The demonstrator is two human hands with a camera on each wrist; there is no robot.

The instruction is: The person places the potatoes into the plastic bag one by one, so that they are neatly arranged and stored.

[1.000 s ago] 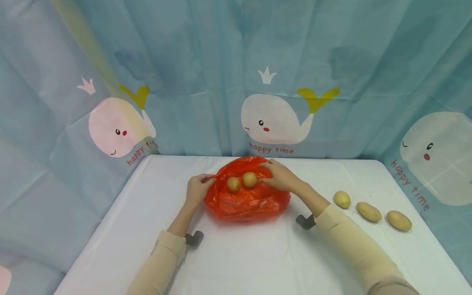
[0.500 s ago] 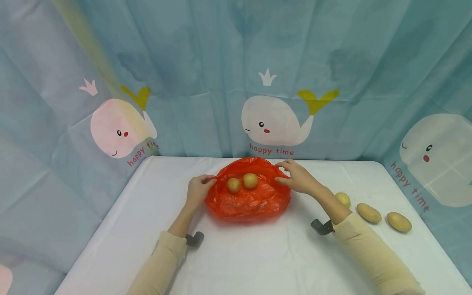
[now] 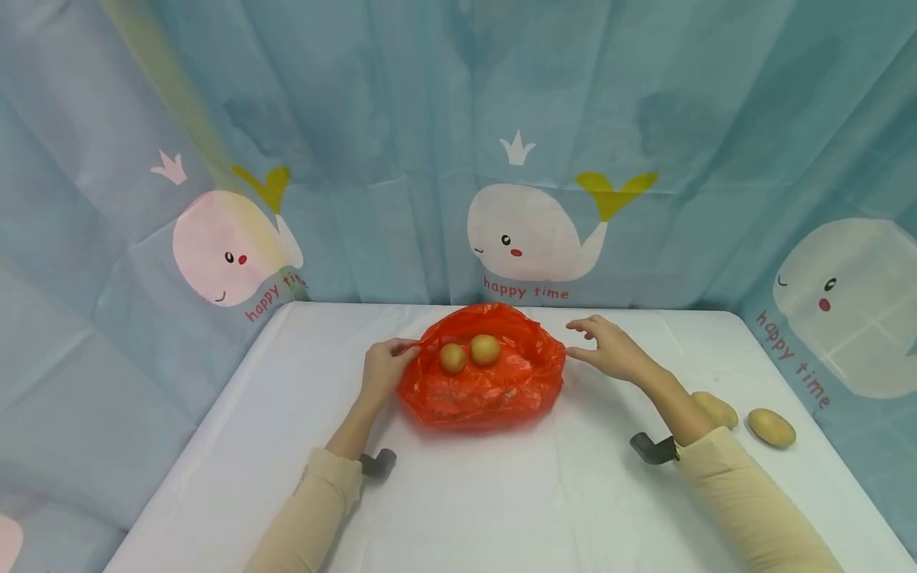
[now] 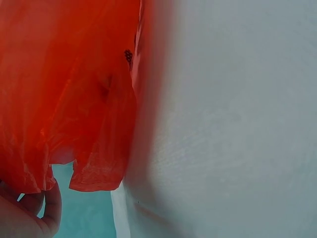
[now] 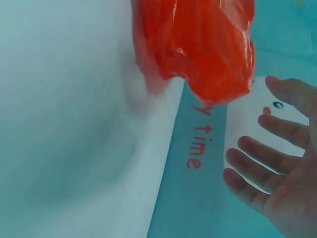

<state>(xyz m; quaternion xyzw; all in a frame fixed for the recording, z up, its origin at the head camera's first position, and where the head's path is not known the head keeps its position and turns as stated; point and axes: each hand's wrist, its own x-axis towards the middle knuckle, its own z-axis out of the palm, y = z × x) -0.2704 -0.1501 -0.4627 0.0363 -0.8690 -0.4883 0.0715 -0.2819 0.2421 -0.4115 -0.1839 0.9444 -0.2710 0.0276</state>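
Between the two hands, a red plastic bag (image 3: 487, 402) is rested on the white tabletop (image 3: 487, 509), its mouth spread open and its crinkled front side turned toward the wearer. Its left edge is pinched by the fingers of the left hand (image 3: 384, 370), and in the left wrist view the thin film is seen gathered at the fingertips. Just to the right of that pinch, inside the bag, a small round potato (image 3: 453, 359) is cradled, with a slightly larger potato (image 3: 485, 349) set close beside it.

Off the bag's other edge, the right hand (image 3: 609, 348) is held with its fingers spread and the palm bare; in the right wrist view a gap is shown between it and the plastic. Farther to the right of that hand, an oval potato (image 3: 771, 427) is laid on the tabletop, and nearer to it an elongated potato (image 3: 719, 408) is partly covered by the right forearm (image 3: 673, 402). Both arms are clothed in beige sleeves (image 3: 308, 509). Behind the hands, a pale blue curtain (image 3: 401, 119) is hung, printed with white whales (image 3: 523, 239) and red lettering.
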